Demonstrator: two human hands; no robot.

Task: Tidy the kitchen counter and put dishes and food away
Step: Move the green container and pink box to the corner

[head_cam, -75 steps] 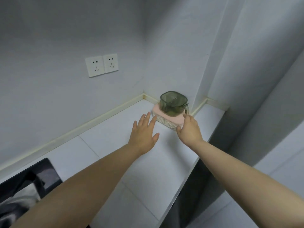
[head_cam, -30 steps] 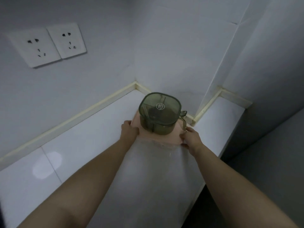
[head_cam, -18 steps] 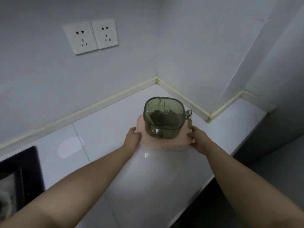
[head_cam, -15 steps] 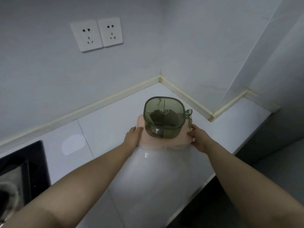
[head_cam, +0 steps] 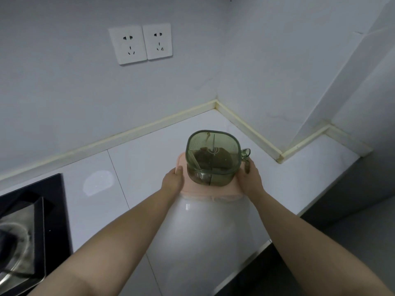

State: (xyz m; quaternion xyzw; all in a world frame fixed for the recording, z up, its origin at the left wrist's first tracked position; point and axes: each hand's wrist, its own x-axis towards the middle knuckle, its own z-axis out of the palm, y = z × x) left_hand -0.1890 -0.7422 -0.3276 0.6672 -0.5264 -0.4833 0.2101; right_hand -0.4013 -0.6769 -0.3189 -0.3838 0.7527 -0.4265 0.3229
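Left hand [head_cam: 173, 182] and right hand [head_cam: 249, 178] grip opposite sides of the pink-lidded tub [head_cam: 205, 192], with the green canister [head_cam: 211, 159] riding on its lid. Moments ago the stack sat in the bench [head_cam: 139, 167] corner. Now it hangs at frame centre, lifted and drawn toward the person, apparently ready to be carried to storage.

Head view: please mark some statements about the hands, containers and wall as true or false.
1. The green container sits on the pink lid. True.
2. Only the left hand holds the pink lid. False: the right hand grips its other side.
3. A plug is in the wall sockets. False: both are unused.
4. A black stove lies at the left. True.
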